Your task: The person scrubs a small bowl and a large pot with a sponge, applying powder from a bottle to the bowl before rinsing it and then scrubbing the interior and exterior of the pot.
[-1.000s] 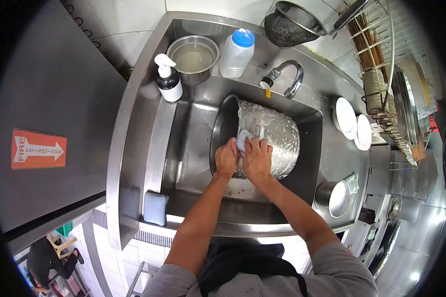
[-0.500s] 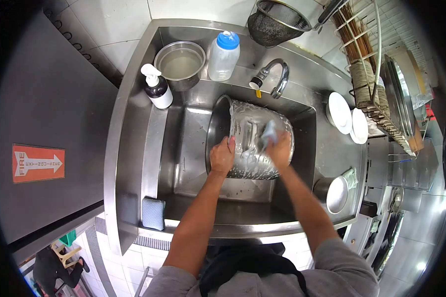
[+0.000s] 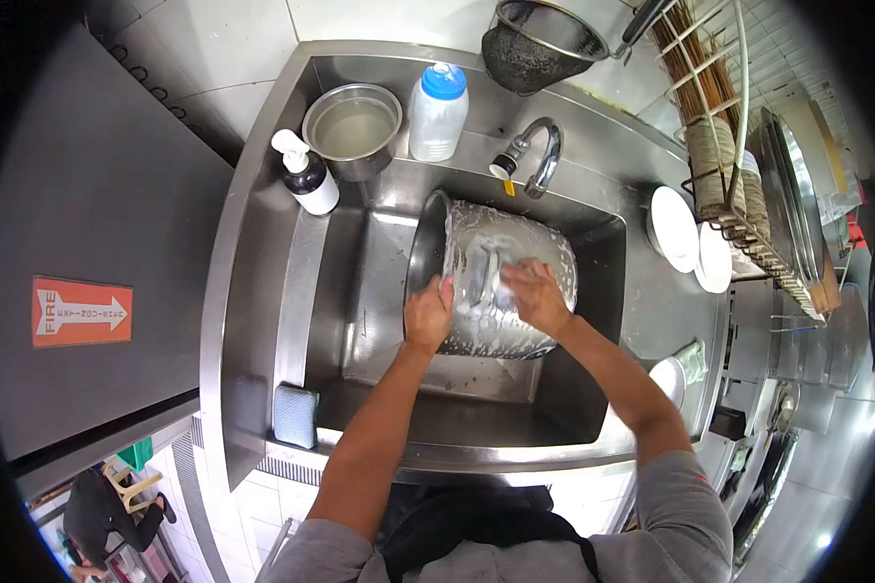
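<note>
A large metal pot (image 3: 544, 243), streaked with white suds, lies on its side in the steel sink (image 3: 369, 340), its rim toward the left. My left hand (image 3: 428, 313) is closed on the pot's rim at the lower left. Against the soapy side, near the pot's handle (image 3: 491, 276), my right hand (image 3: 537, 296) presses a pale cloth or sponge (image 3: 505, 289), mostly hidden under the fingers. The faucet (image 3: 546, 160) stands just behind the pot.
Behind the sink are a pump bottle (image 3: 311, 185), a metal pot of cloudy liquid (image 3: 353, 128), a blue-capped bottle (image 3: 438, 117) and a strainer (image 3: 540, 53). White bowls (image 3: 673, 228) stand right; a blue sponge (image 3: 296, 415) lies front left. A person (image 3: 97, 515) is at lower left.
My right hand has moved left and slightly down across the pot's side, closer to the handle. My left hand stays at the rim. The view has shifted slightly.
</note>
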Demonstrator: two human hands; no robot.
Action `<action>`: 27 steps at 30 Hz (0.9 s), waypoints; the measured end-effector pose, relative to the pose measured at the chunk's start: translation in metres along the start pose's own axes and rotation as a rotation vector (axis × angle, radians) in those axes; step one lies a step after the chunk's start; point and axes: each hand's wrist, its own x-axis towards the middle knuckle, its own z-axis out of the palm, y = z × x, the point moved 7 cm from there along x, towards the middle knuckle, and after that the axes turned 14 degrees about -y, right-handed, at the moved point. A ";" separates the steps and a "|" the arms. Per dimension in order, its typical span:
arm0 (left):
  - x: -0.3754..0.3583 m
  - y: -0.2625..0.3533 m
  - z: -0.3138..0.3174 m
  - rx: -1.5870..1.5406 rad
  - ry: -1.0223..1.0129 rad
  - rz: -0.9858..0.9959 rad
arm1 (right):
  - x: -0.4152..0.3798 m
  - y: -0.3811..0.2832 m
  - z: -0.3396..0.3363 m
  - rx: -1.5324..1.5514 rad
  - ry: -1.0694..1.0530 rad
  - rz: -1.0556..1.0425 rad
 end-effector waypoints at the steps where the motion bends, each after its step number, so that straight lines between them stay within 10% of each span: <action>1: -0.004 -0.002 -0.001 0.023 0.024 -0.016 | 0.001 -0.002 -0.008 0.003 0.002 -0.010; 5: -0.004 -0.005 -0.001 -0.020 0.061 -0.007 | 0.005 -0.017 -0.004 -0.047 -0.176 -0.247; 7: 0.007 -0.002 -0.002 0.011 0.028 0.003 | 0.010 -0.004 -0.008 0.032 0.121 0.122; 13: -0.007 0.001 -0.007 -0.010 0.014 -0.015 | 0.005 -0.006 0.004 -0.039 -0.133 -0.187; 15: 0.000 0.001 -0.007 -0.012 0.036 -0.007 | 0.007 0.010 0.002 0.077 0.237 0.094; 27: -0.008 -0.004 -0.007 0.013 0.067 0.002 | -0.001 -0.028 -0.013 -0.081 -0.073 -0.124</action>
